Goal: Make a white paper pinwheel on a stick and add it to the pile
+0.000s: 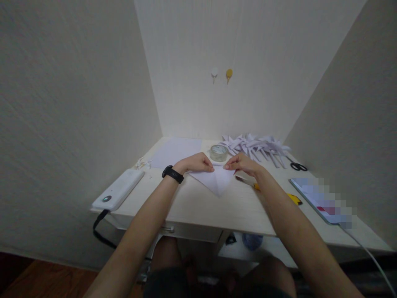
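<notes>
A folded sheet of white paper lies on the desk between my hands, one corner pointing toward me. My left hand, with a black watch on its wrist, pinches the paper's far edge on the left. At the far edge on the right, my right hand pinches the paper between thumb and fingers. Just behind the paper sits a roll of clear tape. A yellow utility knife lies partly under my right forearm, its blade showing on the left.
Folded white paper pieces are heaped at the back right, near black scissors. Flat white sheets lie at the back left. A white power bank with a black cable rests at the left edge, a tablet at the right.
</notes>
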Motion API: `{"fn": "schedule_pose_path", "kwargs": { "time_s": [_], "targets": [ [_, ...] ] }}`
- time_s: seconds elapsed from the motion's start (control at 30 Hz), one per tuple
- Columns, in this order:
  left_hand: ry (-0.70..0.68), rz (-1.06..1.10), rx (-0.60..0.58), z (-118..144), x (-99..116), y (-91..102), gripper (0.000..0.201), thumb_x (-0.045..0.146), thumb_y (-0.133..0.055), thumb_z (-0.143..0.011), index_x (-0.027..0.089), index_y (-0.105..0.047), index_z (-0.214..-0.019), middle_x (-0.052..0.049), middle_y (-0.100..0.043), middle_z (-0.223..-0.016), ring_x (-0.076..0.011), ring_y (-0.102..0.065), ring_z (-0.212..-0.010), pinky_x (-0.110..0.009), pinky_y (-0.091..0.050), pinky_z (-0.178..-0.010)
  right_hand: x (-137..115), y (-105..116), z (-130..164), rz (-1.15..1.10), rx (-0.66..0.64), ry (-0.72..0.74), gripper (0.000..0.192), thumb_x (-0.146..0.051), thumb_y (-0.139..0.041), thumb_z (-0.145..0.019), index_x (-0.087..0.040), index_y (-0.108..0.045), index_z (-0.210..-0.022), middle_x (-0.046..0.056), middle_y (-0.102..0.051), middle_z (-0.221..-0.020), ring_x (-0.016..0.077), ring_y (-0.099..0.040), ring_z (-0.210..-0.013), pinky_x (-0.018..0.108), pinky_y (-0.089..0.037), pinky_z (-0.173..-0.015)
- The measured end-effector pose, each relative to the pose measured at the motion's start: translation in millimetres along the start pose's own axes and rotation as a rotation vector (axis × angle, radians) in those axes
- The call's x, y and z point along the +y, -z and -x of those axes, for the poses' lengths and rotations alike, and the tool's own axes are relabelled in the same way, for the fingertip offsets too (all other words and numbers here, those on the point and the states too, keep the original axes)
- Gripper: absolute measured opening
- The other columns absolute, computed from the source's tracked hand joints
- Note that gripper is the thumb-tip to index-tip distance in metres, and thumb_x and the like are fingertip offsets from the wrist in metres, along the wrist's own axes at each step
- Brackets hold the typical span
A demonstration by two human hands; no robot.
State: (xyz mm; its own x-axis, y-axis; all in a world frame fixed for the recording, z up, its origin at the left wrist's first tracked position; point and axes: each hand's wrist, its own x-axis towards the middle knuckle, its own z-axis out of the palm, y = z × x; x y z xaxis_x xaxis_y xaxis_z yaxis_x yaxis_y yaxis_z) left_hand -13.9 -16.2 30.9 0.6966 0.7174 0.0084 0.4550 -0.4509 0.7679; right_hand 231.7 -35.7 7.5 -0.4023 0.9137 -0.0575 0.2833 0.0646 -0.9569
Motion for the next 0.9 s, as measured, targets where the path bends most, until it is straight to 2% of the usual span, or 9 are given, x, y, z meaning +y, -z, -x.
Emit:
{"fn": "schedule_pose_path", "kwargs": {
  "time_s": [0.27,0.43,0.53,0.63,0.67,0.7,0.77,0.83,0.9],
  "targets": [
    [0.110,0.262,-0.126,7,-7,-11.0,0.018,0.030,-0.078,-0.062,0.013,-0.074,-0.059,0.001,-0.054,-0.049,-0.0073,-0.038,-0.048,-0.022,-0.028,-0.049,3,11,1,0.080,-0.099,-0.031,0.030,-0.039,-0.087,-0.051,-0.013,-0.075,-0.060,0.003,-0.064,-0.054,0.0097,-0.051,-0.051,0.022,-0.039,-0.049],
    [0.157,0.360,-0.106,25,-13,-8.0,0.018,0.031,-0.079,-0.061,0.014,-0.074,-0.058,-0.006,-0.062,-0.051,-0.0123,-0.051,-0.047,-0.024,-0.036,-0.048,8,20,3,0.028,-0.070,-0.042,0.027,-0.037,-0.086,-0.049,-0.014,-0.075,-0.059,0.004,-0.067,-0.057,0.0114,-0.054,-0.052,0.023,-0.041,-0.049],
    [0.205,0.383,-0.181,45,-20,3.9,0.022,0.035,-0.080,-0.063,0.014,-0.078,-0.069,-0.015,-0.074,-0.071,-0.0187,-0.066,-0.059,-0.026,-0.045,-0.053,10,29,7,0.025,-0.052,-0.049,0.023,-0.035,-0.086,-0.049,-0.017,-0.075,-0.058,0.003,-0.068,-0.057,0.0126,-0.056,-0.053,0.023,-0.042,-0.050],
    [0.254,0.355,-0.185,64,-26,19.7,0.022,0.035,-0.079,-0.064,0.016,-0.079,-0.075,-0.015,-0.076,-0.080,-0.0201,-0.070,-0.067,-0.025,-0.049,-0.057,11,35,12,0.027,-0.014,-0.046,0.022,-0.033,-0.086,-0.048,-0.017,-0.076,-0.059,0.003,-0.067,-0.055,0.0122,-0.055,-0.051,0.023,-0.042,-0.049],
    [0.279,0.333,-0.155,68,-27,23.4,0.021,0.034,-0.080,-0.064,0.016,-0.079,-0.076,-0.015,-0.076,-0.080,-0.0200,-0.070,-0.067,-0.025,-0.050,-0.059,10,36,14,0.023,0.000,-0.040,0.023,-0.034,-0.085,-0.048,-0.017,-0.076,-0.059,0.003,-0.067,-0.055,0.0119,-0.054,-0.051,0.024,-0.042,-0.049],
    [0.288,0.303,-0.063,70,-27,25.5,0.020,0.033,-0.079,-0.065,0.015,-0.079,-0.076,-0.015,-0.076,-0.078,-0.0194,-0.069,-0.066,-0.026,-0.050,-0.060,9,35,16,0.015,0.017,-0.034,0.023,-0.034,-0.085,-0.048,-0.016,-0.076,-0.059,0.003,-0.067,-0.055,0.0117,-0.054,-0.051,0.024,-0.041,-0.050],
    [0.256,0.208,0.226,69,-23,23.0,0.017,0.032,-0.076,-0.070,0.015,-0.079,-0.073,-0.013,-0.075,-0.072,-0.0182,-0.066,-0.063,-0.025,-0.048,-0.060,6,28,20,-0.008,0.048,-0.024,0.025,-0.036,-0.086,-0.049,-0.015,-0.075,-0.059,0.003,-0.067,-0.056,0.0118,-0.053,-0.051,0.025,-0.041,-0.051],
    [0.142,0.085,0.500,61,-15,12.1,0.017,0.033,-0.073,-0.075,0.017,-0.080,-0.076,-0.011,-0.076,-0.078,-0.0190,-0.067,-0.071,-0.025,-0.048,-0.065,3,16,22,-0.038,0.072,-0.017,0.026,-0.036,-0.086,-0.049,-0.015,-0.074,-0.059,0.004,-0.067,-0.057,0.0123,-0.054,-0.053,0.026,-0.042,-0.052],
    [0.020,-0.012,0.520,49,-4,-3.3,0.020,0.035,-0.072,-0.077,0.020,-0.081,-0.086,-0.008,-0.077,-0.090,-0.0208,-0.067,-0.082,-0.024,-0.047,-0.070,0,3,24,-0.061,0.085,0.002,0.026,-0.035,-0.086,-0.050,-0.014,-0.074,-0.059,0.004,-0.066,-0.057,0.0124,-0.054,-0.053,0.026,-0.042,-0.053]
  ]
}}
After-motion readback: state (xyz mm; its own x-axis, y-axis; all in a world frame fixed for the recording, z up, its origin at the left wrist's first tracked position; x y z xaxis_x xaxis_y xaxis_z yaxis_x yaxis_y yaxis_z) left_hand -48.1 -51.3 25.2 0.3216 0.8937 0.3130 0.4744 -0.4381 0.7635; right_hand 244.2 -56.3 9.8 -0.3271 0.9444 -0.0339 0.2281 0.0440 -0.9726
